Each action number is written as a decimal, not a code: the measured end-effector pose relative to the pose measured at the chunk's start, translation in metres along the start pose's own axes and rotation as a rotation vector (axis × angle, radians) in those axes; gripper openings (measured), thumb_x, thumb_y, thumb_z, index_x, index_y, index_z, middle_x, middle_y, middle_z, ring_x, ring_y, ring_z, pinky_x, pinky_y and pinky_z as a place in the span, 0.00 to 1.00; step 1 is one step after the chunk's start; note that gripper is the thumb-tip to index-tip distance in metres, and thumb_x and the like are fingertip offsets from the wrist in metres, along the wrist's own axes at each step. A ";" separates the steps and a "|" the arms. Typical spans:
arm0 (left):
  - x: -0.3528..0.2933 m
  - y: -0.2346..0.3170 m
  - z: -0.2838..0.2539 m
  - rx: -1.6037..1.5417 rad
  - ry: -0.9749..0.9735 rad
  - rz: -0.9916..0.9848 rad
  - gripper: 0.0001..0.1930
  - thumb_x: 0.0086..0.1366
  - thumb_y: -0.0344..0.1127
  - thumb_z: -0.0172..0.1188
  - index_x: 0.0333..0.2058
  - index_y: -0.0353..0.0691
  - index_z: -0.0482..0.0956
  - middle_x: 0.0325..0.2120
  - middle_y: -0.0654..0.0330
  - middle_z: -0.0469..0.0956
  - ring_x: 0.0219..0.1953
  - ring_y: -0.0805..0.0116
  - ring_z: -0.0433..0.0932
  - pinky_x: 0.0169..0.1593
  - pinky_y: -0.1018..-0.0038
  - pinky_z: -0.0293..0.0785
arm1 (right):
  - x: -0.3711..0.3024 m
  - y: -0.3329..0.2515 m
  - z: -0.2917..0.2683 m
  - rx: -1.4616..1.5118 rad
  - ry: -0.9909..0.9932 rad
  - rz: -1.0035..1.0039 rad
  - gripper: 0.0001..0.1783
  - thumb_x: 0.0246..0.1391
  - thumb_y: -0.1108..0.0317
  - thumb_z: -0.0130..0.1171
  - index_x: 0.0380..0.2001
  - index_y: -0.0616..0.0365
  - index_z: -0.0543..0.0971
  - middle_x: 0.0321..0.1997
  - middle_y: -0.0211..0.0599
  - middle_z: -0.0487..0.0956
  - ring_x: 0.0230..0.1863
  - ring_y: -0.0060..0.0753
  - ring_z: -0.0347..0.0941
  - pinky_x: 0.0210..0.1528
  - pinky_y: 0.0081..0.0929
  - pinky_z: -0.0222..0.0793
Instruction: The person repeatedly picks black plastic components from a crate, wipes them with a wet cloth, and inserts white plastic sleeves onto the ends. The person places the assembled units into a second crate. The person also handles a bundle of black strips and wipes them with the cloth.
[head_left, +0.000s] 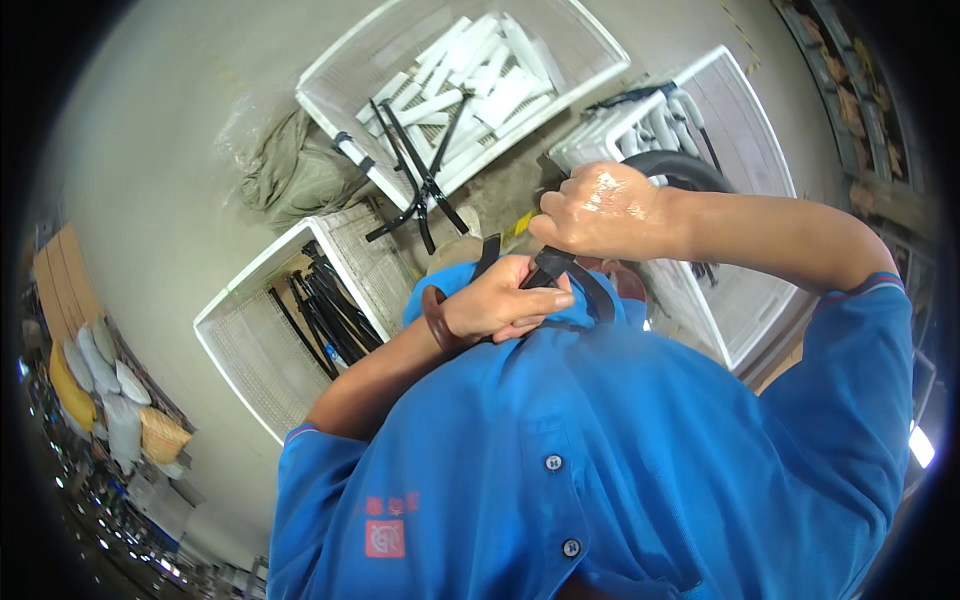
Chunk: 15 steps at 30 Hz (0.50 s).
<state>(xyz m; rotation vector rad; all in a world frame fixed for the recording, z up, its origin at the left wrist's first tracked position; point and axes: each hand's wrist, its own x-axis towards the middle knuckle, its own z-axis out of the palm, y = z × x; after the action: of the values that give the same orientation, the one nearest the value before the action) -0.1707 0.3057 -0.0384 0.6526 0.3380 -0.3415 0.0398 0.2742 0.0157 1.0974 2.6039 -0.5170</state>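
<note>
My left hand [505, 300], with a brown bangle at its wrist, is closed on a black strap-like piece [553, 266] in front of my waist. A black loop [595, 295] hangs down beside it against my blue shirt. My right hand [600, 208], shiny as if wet, makes a fist just above and to the right of the left one. What that fist holds is hidden under its fingers. Behind my right wrist shows a thick black curved tube [680, 165], and I cannot tell whether the hand touches it.
Ahead stands a white crate [318, 75] of white tubes, with a black branched metal frame [425, 185] across its near edge. Black rods [318, 305] lie in a crate [235, 290] at left. Another crate [770, 130] with grey-white parts is at right. Crumpled sheeting [300, 170] lies on the floor.
</note>
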 end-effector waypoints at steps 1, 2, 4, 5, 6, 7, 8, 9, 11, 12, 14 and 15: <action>-0.001 0.000 0.000 0.022 0.055 0.025 0.08 0.68 0.35 0.59 0.36 0.37 0.72 0.14 0.71 0.66 0.10 0.85 0.60 0.16 0.83 0.54 | 0.013 0.002 -0.001 0.053 -0.084 0.062 0.14 0.39 0.63 0.65 0.26 0.60 0.75 0.22 0.41 0.76 0.26 0.43 0.78 0.24 0.38 0.72; -0.001 0.000 0.000 0.039 0.106 0.044 0.08 0.68 0.35 0.59 0.37 0.36 0.72 0.13 0.71 0.65 0.09 0.84 0.60 0.15 0.82 0.55 | 0.023 0.008 -0.003 0.145 -0.147 0.033 0.14 0.39 0.61 0.66 0.27 0.59 0.77 0.23 0.42 0.78 0.28 0.45 0.79 0.27 0.40 0.73; 0.001 0.001 -0.004 0.043 0.178 0.026 0.09 0.68 0.35 0.60 0.37 0.37 0.72 0.13 0.71 0.65 0.10 0.84 0.60 0.15 0.83 0.56 | 0.045 0.020 -0.005 0.335 -0.430 0.023 0.16 0.41 0.57 0.69 0.28 0.58 0.82 0.25 0.44 0.82 0.34 0.48 0.81 0.33 0.42 0.75; 0.003 0.002 -0.009 0.002 0.203 0.022 0.09 0.68 0.35 0.60 0.37 0.37 0.72 0.13 0.71 0.65 0.10 0.84 0.61 0.15 0.83 0.56 | 0.056 0.032 -0.006 0.341 -0.496 -0.047 0.15 0.45 0.54 0.68 0.25 0.54 0.84 0.27 0.42 0.83 0.35 0.50 0.80 0.37 0.44 0.75; 0.005 0.005 -0.017 -0.034 0.229 0.028 0.09 0.67 0.35 0.60 0.37 0.38 0.72 0.13 0.71 0.65 0.10 0.83 0.61 0.15 0.83 0.56 | 0.066 0.045 -0.008 0.325 -0.458 -0.122 0.15 0.44 0.54 0.68 0.26 0.53 0.83 0.28 0.42 0.83 0.35 0.48 0.80 0.36 0.44 0.74; 0.008 0.008 -0.026 -0.071 0.284 0.073 0.09 0.67 0.35 0.60 0.38 0.38 0.71 0.13 0.71 0.65 0.09 0.82 0.62 0.13 0.82 0.56 | 0.074 0.059 -0.007 0.273 -0.332 -0.128 0.14 0.43 0.54 0.68 0.26 0.53 0.83 0.28 0.42 0.82 0.34 0.49 0.80 0.35 0.44 0.74; 0.012 0.011 -0.039 -0.086 0.346 0.058 0.09 0.67 0.35 0.59 0.39 0.39 0.70 0.12 0.71 0.64 0.08 0.81 0.62 0.12 0.81 0.57 | 0.083 0.072 -0.004 0.204 -0.250 -0.120 0.14 0.41 0.55 0.69 0.26 0.53 0.82 0.27 0.41 0.82 0.33 0.49 0.80 0.34 0.45 0.73; 0.014 0.014 -0.053 -0.131 0.371 0.089 0.09 0.68 0.35 0.58 0.39 0.39 0.69 0.12 0.71 0.64 0.07 0.80 0.61 0.12 0.81 0.57 | 0.094 0.086 0.001 0.187 -0.195 -0.087 0.17 0.38 0.57 0.71 0.30 0.53 0.81 0.27 0.39 0.81 0.35 0.47 0.80 0.41 0.43 0.73; 0.016 0.019 -0.088 -0.170 0.431 0.173 0.08 0.69 0.35 0.57 0.39 0.40 0.68 0.11 0.70 0.64 0.07 0.79 0.60 0.12 0.79 0.57 | 0.110 0.130 0.018 0.148 0.199 -0.205 0.27 0.35 0.59 0.73 0.43 0.52 0.79 0.38 0.38 0.80 0.46 0.43 0.76 0.57 0.39 0.64; 0.015 0.017 -0.106 -0.200 0.577 0.154 0.09 0.68 0.38 0.58 0.37 0.41 0.70 0.12 0.71 0.65 0.07 0.80 0.60 0.12 0.79 0.55 | 0.115 0.158 0.033 0.198 0.495 -0.230 0.31 0.35 0.61 0.73 0.47 0.52 0.78 0.43 0.37 0.80 0.49 0.43 0.73 0.61 0.39 0.61; 0.011 0.007 -0.145 -0.175 0.781 0.175 0.12 0.69 0.40 0.58 0.27 0.43 0.71 0.10 0.71 0.64 0.08 0.81 0.60 0.13 0.80 0.55 | 0.123 0.235 0.076 0.400 0.716 -0.020 0.30 0.43 0.59 0.69 0.52 0.51 0.76 0.44 0.37 0.80 0.50 0.42 0.73 0.60 0.37 0.61; 0.007 -0.003 -0.161 -0.180 0.927 0.153 0.14 0.69 0.41 0.57 0.24 0.45 0.69 0.09 0.71 0.64 0.08 0.81 0.60 0.14 0.80 0.54 | 0.124 0.273 0.108 0.447 0.817 0.151 0.26 0.47 0.60 0.66 0.51 0.53 0.76 0.43 0.38 0.81 0.48 0.44 0.75 0.57 0.40 0.64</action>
<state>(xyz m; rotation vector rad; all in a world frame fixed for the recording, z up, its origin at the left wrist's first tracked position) -0.1970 0.4049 -0.1630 0.6230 1.1806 0.1638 0.1658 0.4844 -0.1875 1.9763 3.1018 -0.7635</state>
